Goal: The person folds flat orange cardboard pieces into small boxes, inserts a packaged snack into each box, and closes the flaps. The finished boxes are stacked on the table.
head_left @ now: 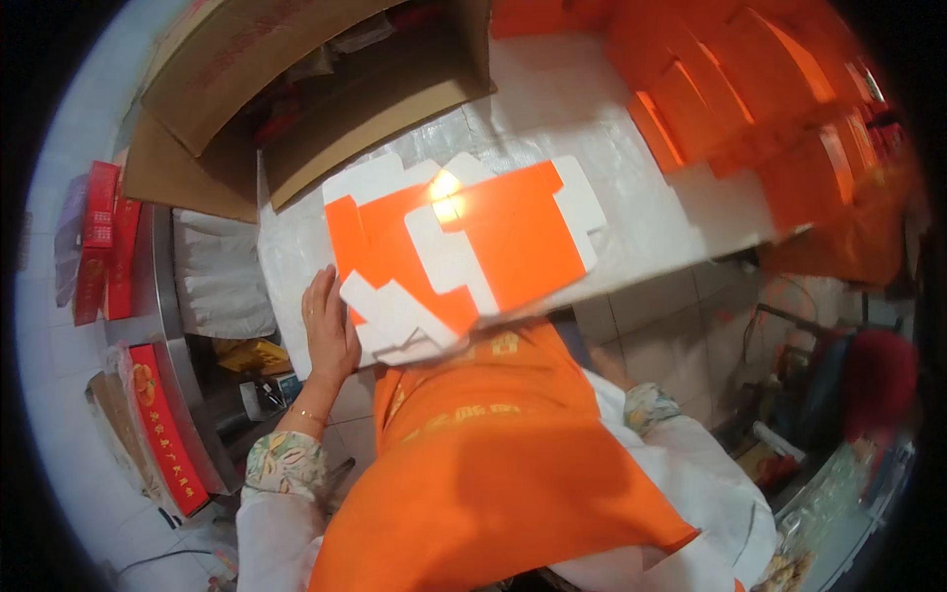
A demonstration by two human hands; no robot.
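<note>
Flat orange-and-white cardboard box blanks [528, 242] lie on the pale table in front of me, their panels and cut flaps spread out. They overlap, and I cannot tell how many there are. My left hand [330, 326] rests at their left edge, fingers stretched out and lying along the white flaps. On the other side, my right hand [614, 370] is low by the table's front edge, just right of my orange apron [493, 444]. Only its wrist and back show dimly, so its fingers and anything in them are hidden.
A big open brown carton [385, 123] stands at the back left of the table [533, 89]. Several orange folded boxes [691, 109] crowd the far right. Red printed boxes [168, 434] are at the left. A dark red rounded thing [881, 383] is at the right.
</note>
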